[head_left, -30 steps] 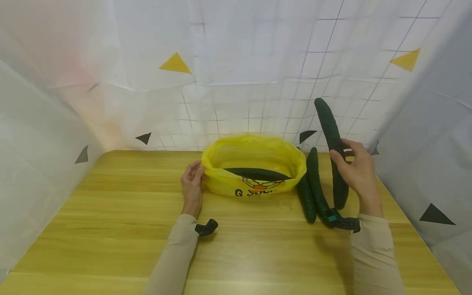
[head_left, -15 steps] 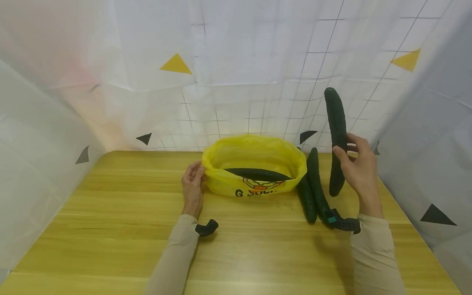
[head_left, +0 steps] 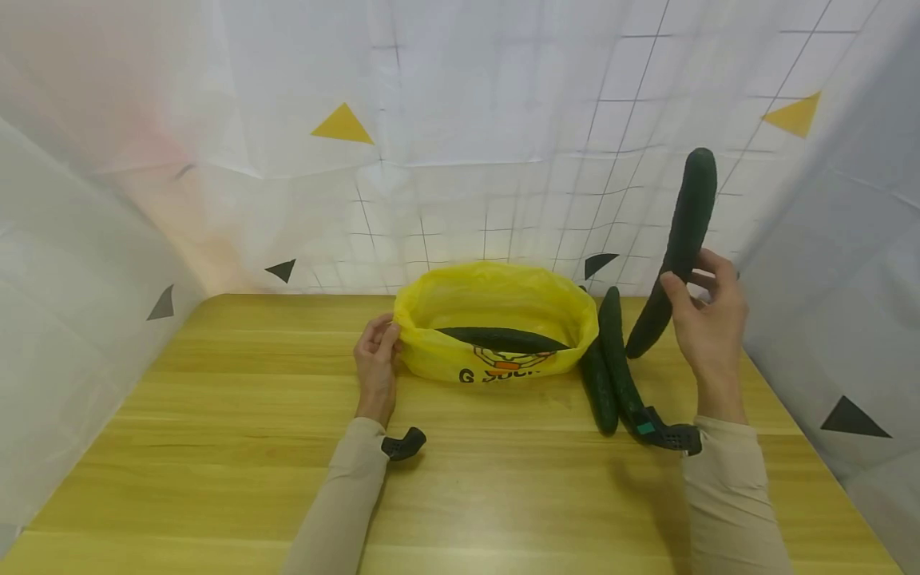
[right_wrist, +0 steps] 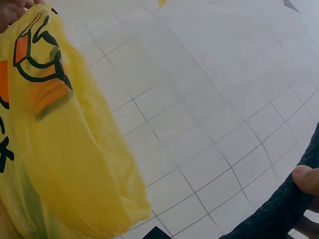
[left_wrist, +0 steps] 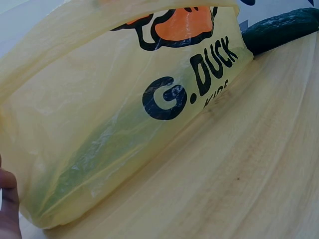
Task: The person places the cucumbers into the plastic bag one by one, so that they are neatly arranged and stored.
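My right hand (head_left: 707,331) grips a long dark green cucumber (head_left: 690,216) between thumb and fingers, raised and tilted above the table's right side. In the right wrist view, part of this cucumber (right_wrist: 279,209) shows at the lower right. A yellow plastic bag (head_left: 431,363) with a printed duck figure and lettering stands with its mouth wide. Its left rim is pinched by my left hand (head_left: 375,363). One cucumber (head_left: 503,339) lies lengthwise inside the bag, its shape showing through the film in the left wrist view. Right of the bag, two more cucumbers (head_left: 613,335) lie side by side.
The wooden table (head_left: 216,447) has white sheeting (head_left: 460,104) behind it and along both sides, marked with grid lines and triangles. Black wrist mounts (head_left: 404,444) sit on both sleeves; the right one overlaps the near end of a lying cucumber.
The cucumber in my right hand has risen, and its upper end has swung from leaning left to leaning right. My left hand and the bag have stayed put.
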Demonstrator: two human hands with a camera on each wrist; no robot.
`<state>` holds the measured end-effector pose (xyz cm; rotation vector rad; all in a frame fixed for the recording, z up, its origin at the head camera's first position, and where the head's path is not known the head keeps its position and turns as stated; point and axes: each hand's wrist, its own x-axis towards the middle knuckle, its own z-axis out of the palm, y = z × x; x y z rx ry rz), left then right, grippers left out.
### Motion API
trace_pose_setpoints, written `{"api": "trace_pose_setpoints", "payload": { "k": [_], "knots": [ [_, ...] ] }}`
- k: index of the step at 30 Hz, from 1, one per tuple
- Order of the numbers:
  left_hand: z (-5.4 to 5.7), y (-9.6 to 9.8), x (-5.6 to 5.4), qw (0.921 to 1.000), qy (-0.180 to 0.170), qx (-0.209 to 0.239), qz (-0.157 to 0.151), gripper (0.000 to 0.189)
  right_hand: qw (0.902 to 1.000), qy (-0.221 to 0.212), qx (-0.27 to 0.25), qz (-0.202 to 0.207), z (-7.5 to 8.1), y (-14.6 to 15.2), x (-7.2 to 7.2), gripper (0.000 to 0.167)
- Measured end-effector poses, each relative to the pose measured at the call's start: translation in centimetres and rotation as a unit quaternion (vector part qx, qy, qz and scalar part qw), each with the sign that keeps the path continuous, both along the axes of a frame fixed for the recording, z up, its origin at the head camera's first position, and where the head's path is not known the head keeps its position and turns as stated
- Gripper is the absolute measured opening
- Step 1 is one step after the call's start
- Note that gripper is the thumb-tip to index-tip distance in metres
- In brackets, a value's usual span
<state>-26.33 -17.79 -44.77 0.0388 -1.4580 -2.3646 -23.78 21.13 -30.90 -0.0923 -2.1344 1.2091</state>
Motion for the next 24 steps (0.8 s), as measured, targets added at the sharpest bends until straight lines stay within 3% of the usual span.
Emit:
{"api": "trace_pose_setpoints", "payload": {
  "k": [11,18,21,24],
  "knots": [
    [0.0,0.0,-0.2,1.0,0.0,0.003,-0.003,0.038,0.9925,0.099,-0.07,0.011,0.5,-0.6,-0.2,0.043],
    [0.0,0.0,-0.2,1.0,-0.004,0.005,0.002,0.036,0.966,0.181,-0.161,0.09,1.6,-1.7,0.6,0.042],
    [0.0,0.0,-0.2,1.0,-0.007,0.005,0.003,0.035,0.9569,0.202,-0.17,0.121,1.8,-2.2,0.7,0.043],
    [0.0,0.1,-0.2,0.9999,-0.009,0.006,0.003,0.035,0.9557,0.212,-0.151,0.137,1.8,-2.7,0.7,0.043]
  ]
}}
